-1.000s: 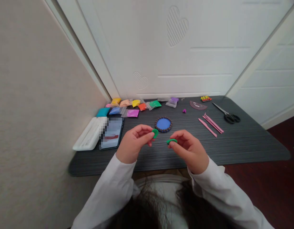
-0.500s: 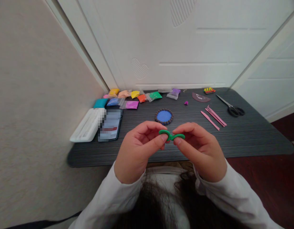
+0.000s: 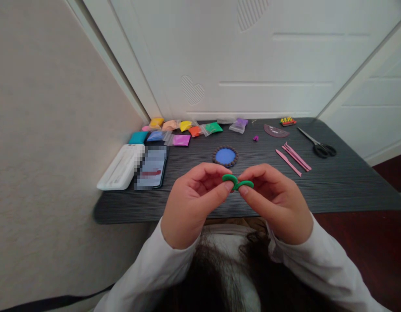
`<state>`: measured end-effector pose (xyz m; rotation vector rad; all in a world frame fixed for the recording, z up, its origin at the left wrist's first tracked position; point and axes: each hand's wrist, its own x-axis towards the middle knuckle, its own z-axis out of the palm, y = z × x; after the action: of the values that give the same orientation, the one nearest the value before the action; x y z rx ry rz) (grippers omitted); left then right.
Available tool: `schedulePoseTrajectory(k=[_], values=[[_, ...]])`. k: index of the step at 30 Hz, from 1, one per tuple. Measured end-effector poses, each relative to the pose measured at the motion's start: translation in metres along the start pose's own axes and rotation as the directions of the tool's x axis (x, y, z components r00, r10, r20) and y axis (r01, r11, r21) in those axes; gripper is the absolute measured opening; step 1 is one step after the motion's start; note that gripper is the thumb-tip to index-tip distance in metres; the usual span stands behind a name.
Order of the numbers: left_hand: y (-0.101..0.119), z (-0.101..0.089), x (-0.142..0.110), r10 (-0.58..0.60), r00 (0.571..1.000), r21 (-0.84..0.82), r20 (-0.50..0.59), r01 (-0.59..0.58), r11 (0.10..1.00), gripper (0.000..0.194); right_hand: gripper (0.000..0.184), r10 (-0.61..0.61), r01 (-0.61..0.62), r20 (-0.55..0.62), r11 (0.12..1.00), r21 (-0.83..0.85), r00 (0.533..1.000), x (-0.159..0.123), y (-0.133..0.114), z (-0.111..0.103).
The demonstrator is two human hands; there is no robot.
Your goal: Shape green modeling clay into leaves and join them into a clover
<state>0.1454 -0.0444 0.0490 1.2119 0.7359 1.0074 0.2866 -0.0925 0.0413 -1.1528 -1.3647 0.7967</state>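
Observation:
Between my two hands, above the near edge of the table, is a small piece of green modelling clay (image 3: pixel 230 178) with two rounded lobes joined in the middle. My left hand (image 3: pixel 193 201) pinches its left lobe between thumb and fingers. The right lobe is held the same way by my right hand (image 3: pixel 275 200). Just beyond my fingertips lies a flat blue clay disc (image 3: pixel 225 156), edged with a ring of dark brown clay balls. Part of the green clay is hidden behind my thumbs.
Small bags of coloured clay (image 3: pixel 181 140) line the table's back left. A phone (image 3: pixel 151 168) and a white case (image 3: pixel 121 168) lie at left. Pink modelling tools (image 3: pixel 297 157), black scissors (image 3: pixel 320 147), a clear protractor-like plate (image 3: pixel 276 131) and a purple clay bit (image 3: pixel 255 138) are at right.
My hands have drawn slightly closer together, and the two lobes of the green clay now sit nearer each other. The whole view has shifted a little.

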Motion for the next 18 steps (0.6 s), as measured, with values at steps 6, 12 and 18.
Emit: schedulePoseTrajectory(k=[6, 12, 18], values=[[-0.0010, 0.0013, -0.0003, 0.011, 1.000, 0.014, -0.024, -0.010, 1.000, 0.014, 0.011, 0.018, -0.018, -0.007, 1.000, 0.016, 1.000, 0.0015, 0.0016, 0.0013], [-0.0017, 0.0007, -0.0002, 0.019, 0.999, 0.023, -0.033, -0.018, 1.000, 0.015, 0.010, 0.064, -0.065, 0.016, 0.993, 0.097, 0.998, 0.0024, 0.0017, 0.0005], [-0.0024, -0.0003, 0.0006, 0.011, 1.000, 0.023, -0.016, -0.010, 1.000, 0.016, 0.011, 0.069, -0.071, 0.027, 0.990, 0.121, 0.997, 0.0034, 0.0017, 0.0009]])
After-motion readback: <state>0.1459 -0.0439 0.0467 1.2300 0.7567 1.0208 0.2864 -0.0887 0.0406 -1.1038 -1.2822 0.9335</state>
